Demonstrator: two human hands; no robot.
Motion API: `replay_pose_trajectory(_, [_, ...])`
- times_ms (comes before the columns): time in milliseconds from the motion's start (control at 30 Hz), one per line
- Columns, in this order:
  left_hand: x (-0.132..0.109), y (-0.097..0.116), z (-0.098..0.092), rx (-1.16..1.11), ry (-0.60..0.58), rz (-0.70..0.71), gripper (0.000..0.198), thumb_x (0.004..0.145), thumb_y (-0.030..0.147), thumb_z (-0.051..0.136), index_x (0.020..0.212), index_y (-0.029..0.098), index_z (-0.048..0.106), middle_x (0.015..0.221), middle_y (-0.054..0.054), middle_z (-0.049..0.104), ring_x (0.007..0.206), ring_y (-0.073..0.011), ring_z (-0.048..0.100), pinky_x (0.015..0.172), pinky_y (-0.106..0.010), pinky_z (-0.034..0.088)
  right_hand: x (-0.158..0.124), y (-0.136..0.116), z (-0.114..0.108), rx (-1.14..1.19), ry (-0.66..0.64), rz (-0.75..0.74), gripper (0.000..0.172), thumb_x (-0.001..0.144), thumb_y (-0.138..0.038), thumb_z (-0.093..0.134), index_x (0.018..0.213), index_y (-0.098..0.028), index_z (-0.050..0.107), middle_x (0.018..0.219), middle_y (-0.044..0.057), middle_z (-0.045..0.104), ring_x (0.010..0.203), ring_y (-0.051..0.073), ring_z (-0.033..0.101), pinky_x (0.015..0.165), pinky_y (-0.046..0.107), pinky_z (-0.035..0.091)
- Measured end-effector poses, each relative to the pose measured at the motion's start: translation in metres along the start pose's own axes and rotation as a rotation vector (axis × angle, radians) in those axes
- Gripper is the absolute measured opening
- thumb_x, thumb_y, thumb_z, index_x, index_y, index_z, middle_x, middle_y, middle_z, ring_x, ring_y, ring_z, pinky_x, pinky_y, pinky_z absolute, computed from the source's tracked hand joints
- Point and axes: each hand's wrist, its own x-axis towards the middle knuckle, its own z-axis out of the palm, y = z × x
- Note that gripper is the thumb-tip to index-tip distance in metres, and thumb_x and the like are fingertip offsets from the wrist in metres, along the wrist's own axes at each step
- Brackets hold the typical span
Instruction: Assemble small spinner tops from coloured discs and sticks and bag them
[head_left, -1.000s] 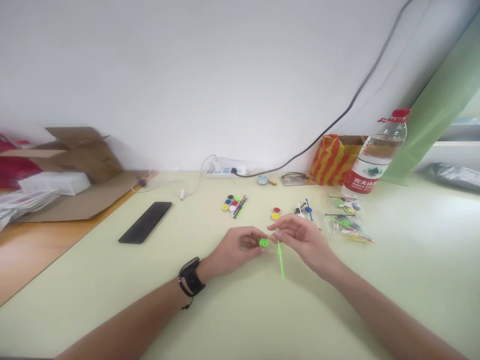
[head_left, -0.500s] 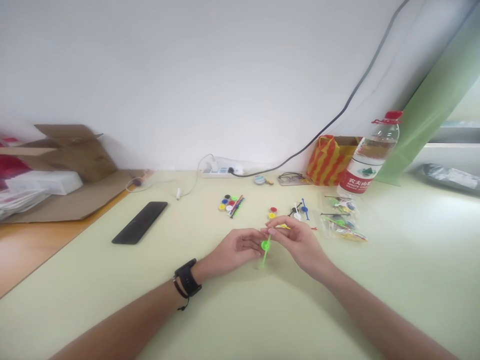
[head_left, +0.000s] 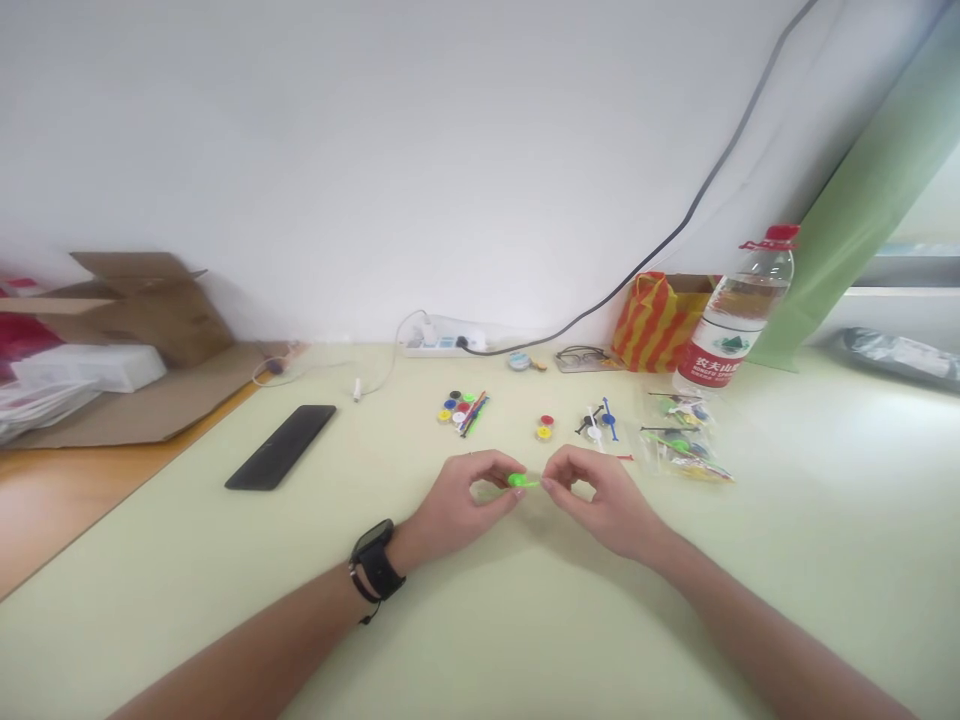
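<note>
Your left hand pinches the green disc, thumb against fingers, above the desk; hold it steady; the green stick juts rightward; your right hand, fingertips nearly closed, seems to pinch its tip; guide it gently, without bending it

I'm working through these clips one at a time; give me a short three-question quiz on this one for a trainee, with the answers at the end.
1. Multiple choice: What color is the small part at the fingertips of the left hand?
A) blue
B) green
C) red

2. True or false: The person wears a black watch on the right wrist.

3. Fill in the blank: The drink bottle on the table has a ____ cap.

Key:
1. B
2. False; the black watch is on the left wrist.
3. red
</note>
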Motion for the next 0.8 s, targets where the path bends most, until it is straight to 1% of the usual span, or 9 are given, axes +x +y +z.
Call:
replay_pose_trajectory(133, [0.0,-0.001,-0.001,0.101,0.053,0.057,0.019,0.091,0.029,0.069,0.108,0.021,0.073,0.103,-0.005,0.076,0.093,-0.0194,0.071,0.087,-0.032,0.058,0.0,0.005,0.002,0.02,-0.069,0.043,0.009,0.093,-0.027,0.06,0.085,-0.022,0.062,0.076,0.001,0.067,0.071,0.018,0.062,0.061,0.029,0.047])
replay_pose_trajectory(233, [-0.001,-0.001,-0.003,0.125,0.058,0.071,0.016,0.091,0.028,0.07,0.105,0.02,0.072,0.099,-0.005,0.076,0.09,-0.0186,0.071,0.084,-0.031,0.057,0.001,0.006,0.004,0.034,-0.076,0.046,0.009,0.093,-0.027,0.06,0.086,-0.022,0.062,0.077,0.001,0.067,0.072,0.018,0.062,0.064,0.03,0.048])
replay_pose_trajectory(333, [-0.001,-0.001,-0.005,0.119,0.052,0.053,0.013,0.09,0.029,0.071,0.097,0.018,0.07,0.09,-0.004,0.074,0.083,-0.0176,0.069,0.078,-0.03,0.056,0.001,0.005,0.005,0.059,-0.078,0.029,0.011,0.095,-0.029,0.061,0.087,-0.022,0.063,0.077,0.001,0.066,0.071,0.017,0.061,0.065,0.03,0.048])
replay_pose_trajectory(433, [-0.002,-0.001,-0.006,0.118,0.072,0.023,0.012,0.089,0.028,0.071,0.087,0.018,0.066,0.083,-0.003,0.072,0.077,-0.0167,0.066,0.073,-0.029,0.054,0.001,0.002,0.005,0.124,-0.101,0.023,0.015,0.096,-0.034,0.061,0.089,-0.021,0.064,0.077,0.001,0.065,0.07,0.017,0.061,0.065,0.03,0.049])
replay_pose_trajectory(533, [-0.002,0.0,-0.005,0.093,0.075,0.022,0.012,0.088,0.028,0.071,0.085,0.017,0.065,0.084,-0.003,0.071,0.079,-0.0174,0.066,0.074,-0.03,0.053,0.001,0.002,0.004,0.172,-0.111,0.037,0.018,0.097,-0.038,0.061,0.09,-0.021,0.063,0.075,0.0,0.063,0.069,0.016,0.06,0.067,0.03,0.049])
replay_pose_trajectory(600, [-0.002,0.001,-0.005,0.016,0.045,0.014,0.014,0.089,0.029,0.072,0.09,0.017,0.066,0.09,-0.005,0.072,0.084,-0.0184,0.066,0.08,-0.032,0.055,0.003,0.003,0.003,0.185,-0.097,0.054,0.02,0.096,-0.04,0.063,0.089,-0.021,0.064,0.076,0.0,0.062,0.07,0.016,0.059,0.068,0.03,0.049])
replay_pose_trajectory(667, [-0.001,0.003,-0.005,-0.11,-0.012,-0.013,0.016,0.091,0.032,0.072,0.095,0.017,0.067,0.096,-0.007,0.072,0.089,-0.0194,0.067,0.086,-0.034,0.056,0.004,0.006,0.0,0.201,-0.069,0.071,0.022,0.096,-0.042,0.064,0.09,-0.021,0.064,0.078,0.001,0.062,0.072,0.016,0.058,0.069,0.03,0.049])
replay_pose_trajectory(733, [0.001,0.005,-0.005,-0.25,-0.093,-0.068,0.019,0.094,0.035,0.07,0.098,0.016,0.068,0.103,-0.009,0.073,0.094,-0.0203,0.069,0.09,-0.036,0.056,0.006,0.01,-0.002,0.232,-0.04,0.085,0.022,0.095,-0.043,0.066,0.093,-0.021,0.065,0.081,0.001,0.063,0.074,0.016,0.058,0.07,0.03,0.049])
replay_pose_trajectory(800, [0.002,0.004,-0.006,-0.349,-0.15,-0.138,0.021,0.095,0.036,0.069,0.1,0.016,0.069,0.107,-0.011,0.074,0.098,-0.0211,0.07,0.091,-0.037,0.055,0.008,0.013,-0.003,0.267,-0.02,0.092,0.022,0.094,-0.043,0.067,0.095,-0.021,0.065,0.083,0.002,0.063,0.076,0.017,0.059,0.072,0.031,0.05])
